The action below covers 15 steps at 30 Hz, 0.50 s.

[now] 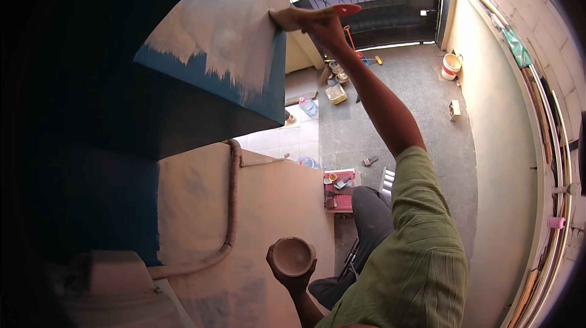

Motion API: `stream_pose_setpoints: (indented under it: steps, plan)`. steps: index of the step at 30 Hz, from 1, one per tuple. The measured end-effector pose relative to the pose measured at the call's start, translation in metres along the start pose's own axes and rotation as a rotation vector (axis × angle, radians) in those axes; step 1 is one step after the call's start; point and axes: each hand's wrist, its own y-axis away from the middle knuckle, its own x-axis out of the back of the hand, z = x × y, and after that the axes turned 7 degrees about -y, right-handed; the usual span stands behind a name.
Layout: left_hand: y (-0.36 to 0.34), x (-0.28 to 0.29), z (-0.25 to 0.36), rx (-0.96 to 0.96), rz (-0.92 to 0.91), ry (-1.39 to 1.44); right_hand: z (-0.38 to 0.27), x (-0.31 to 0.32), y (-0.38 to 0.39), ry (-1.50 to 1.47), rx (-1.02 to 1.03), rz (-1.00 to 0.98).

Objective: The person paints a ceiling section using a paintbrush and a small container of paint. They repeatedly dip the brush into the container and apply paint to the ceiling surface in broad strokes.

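My right hand (pixel 326 28) reaches forward, its fingers wrapped round a paintbrush. The brush's red handle end (pixel 349 9) sticks out to the right, and its bristles touch the far right edge of a boxy blue overhang (pixel 213 108). Pale, streaky paint (pixel 223 29) covers most of the face there, ending in a ragged edge above the blue. Low and close to my body, my left hand (pixel 295 283) cups a round bowl (pixel 293 256) from below and the sides. A pale pinkish-beige coating shows inside the bowl; how full it is I cannot tell.
A curved pipe (pixel 233 206) runs along the beige wall (pixel 274 206) at left. Far below are a pink table (pixel 339 207) with small items, a slipper (pixel 370 161), a water jug (pixel 309 107), a bucket (pixel 451 67) and a dark gate (pixel 384 17). Long pipes (pixel 558 169) line the right wall.
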Motion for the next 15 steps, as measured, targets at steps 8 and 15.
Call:
stream_pose_setpoints:
  steps: [8, 15]
  plan:
    - [0.007, 0.0, -0.012, 0.038, 0.012, 0.042, -0.075, -0.013, 0.097, -0.178, -0.142, -0.162]
    - [-0.009, 0.002, -0.004, -0.022, -0.016, 0.028, 0.019, 0.029, -0.054, -0.067, 0.08, 0.164]
